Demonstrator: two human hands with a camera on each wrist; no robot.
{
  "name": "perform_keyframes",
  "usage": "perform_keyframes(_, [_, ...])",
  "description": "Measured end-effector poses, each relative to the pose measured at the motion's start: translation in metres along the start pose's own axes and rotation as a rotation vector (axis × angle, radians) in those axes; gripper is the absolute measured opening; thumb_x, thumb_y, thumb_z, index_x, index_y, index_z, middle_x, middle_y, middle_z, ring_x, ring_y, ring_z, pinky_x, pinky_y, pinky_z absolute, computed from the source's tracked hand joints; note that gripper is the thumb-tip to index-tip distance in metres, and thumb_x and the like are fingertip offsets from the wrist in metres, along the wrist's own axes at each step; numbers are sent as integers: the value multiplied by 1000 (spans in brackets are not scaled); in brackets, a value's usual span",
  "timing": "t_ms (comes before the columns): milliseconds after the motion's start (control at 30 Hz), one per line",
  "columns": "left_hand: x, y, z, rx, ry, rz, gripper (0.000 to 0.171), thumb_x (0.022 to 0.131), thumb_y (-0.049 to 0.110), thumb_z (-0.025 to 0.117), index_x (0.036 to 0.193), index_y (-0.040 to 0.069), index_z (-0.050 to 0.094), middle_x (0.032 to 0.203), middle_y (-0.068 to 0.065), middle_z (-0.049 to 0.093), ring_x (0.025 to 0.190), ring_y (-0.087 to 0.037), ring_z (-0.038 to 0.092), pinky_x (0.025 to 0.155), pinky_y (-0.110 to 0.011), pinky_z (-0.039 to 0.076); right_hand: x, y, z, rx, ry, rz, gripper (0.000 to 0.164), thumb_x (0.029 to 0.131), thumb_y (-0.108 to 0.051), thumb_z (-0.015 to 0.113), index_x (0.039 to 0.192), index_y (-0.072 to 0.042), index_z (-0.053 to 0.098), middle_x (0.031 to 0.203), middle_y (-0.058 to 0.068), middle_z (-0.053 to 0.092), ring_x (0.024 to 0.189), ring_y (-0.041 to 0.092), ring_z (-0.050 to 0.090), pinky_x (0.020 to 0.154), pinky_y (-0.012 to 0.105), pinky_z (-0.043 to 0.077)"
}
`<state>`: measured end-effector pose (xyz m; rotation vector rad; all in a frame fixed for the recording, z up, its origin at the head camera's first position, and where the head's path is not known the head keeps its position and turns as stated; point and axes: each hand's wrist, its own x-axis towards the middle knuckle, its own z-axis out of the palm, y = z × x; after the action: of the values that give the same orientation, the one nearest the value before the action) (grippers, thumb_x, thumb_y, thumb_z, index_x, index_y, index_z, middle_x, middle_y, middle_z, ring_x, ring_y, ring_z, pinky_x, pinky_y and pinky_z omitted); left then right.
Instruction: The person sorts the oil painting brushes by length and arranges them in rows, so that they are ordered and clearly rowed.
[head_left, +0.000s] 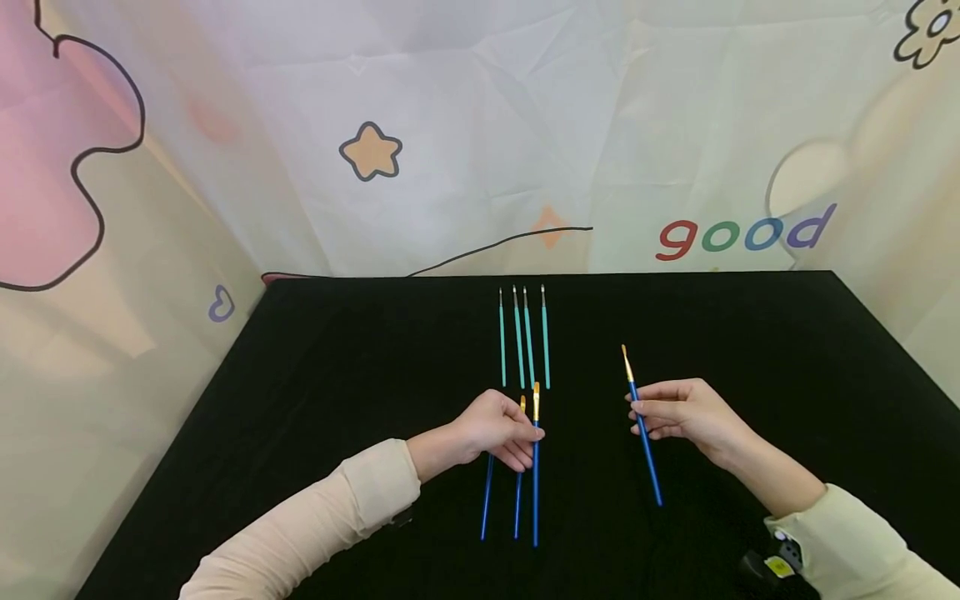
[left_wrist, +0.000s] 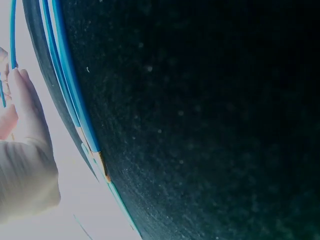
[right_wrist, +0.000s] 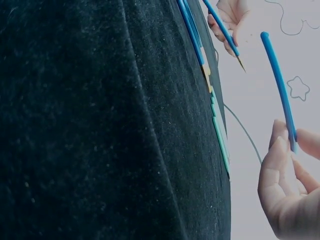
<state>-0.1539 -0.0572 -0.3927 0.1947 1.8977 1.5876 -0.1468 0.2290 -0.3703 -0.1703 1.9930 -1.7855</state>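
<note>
My left hand (head_left: 501, 429) pinches a blue paintbrush (head_left: 536, 492) between thumb and fingers, its golden bristle end pointing away from me. In the right wrist view this brush is lifted off the table. Below the hand, two more blue paintbrushes (head_left: 517, 508) lie on the black cloth, partly hidden by it. To the right, my right hand (head_left: 693, 417) grips another blue paintbrush (head_left: 647, 454) by the handle, bristles up and tilted slightly left. In the right wrist view its handle (right_wrist: 277, 80) stands clear of the table.
Several thin teal paintbrushes (head_left: 527, 346) lie roughly parallel near the back of the black-covered table (head_left: 360, 350), beyond my left hand. A pale printed curtain (head_left: 480, 167) with a star and the word "good" hangs behind the table.
</note>
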Motion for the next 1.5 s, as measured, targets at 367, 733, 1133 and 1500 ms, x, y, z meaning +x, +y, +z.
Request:
perform_keyframes(367, [7, -5, 1, 45, 45, -63, 14, 83, 7, 65, 81, -6, 65, 64, -15, 64, 50, -15, 62, 50, -26, 53, 4, 1, 5, -35, -3, -6, 27, 89, -14, 59, 107, 5, 61, 90, 11, 68, 79, 19, 66, 70, 31, 54])
perform_keyframes(733, [10, -9, 4, 83, 82, -91, 13, 84, 7, 65, 77, -4, 65, 61, -14, 63, 46, -14, 60, 46, -25, 52, 13, 8, 24, -39, -86, 46, 33, 88, -10, 58, 109, 14, 54, 88, 11, 65, 78, 20, 66, 67, 29, 54])
perform_keyframes(1133, [10, -8, 6, 101, 79, -95, 14, 84, 8, 64, 79, -5, 66, 62, -13, 63, 47, -13, 61, 50, -27, 53, 26, 19, 52, -71, -153, 140, 20, 87, -12, 60, 96, 6, 61, 81, 11, 67, 66, 15, 65, 60, 25, 54])
perform_keyframes(1500, [12, -9, 8, 102, 82, -92, 15, 85, 9, 64, 78, -5, 66, 62, -13, 64, 47, -13, 61, 50, -28, 53, 34, 20, 64, -41, -157, 196, 16, 87, -10, 58, 92, 5, 62, 76, 9, 66, 63, 13, 65, 61, 27, 55])
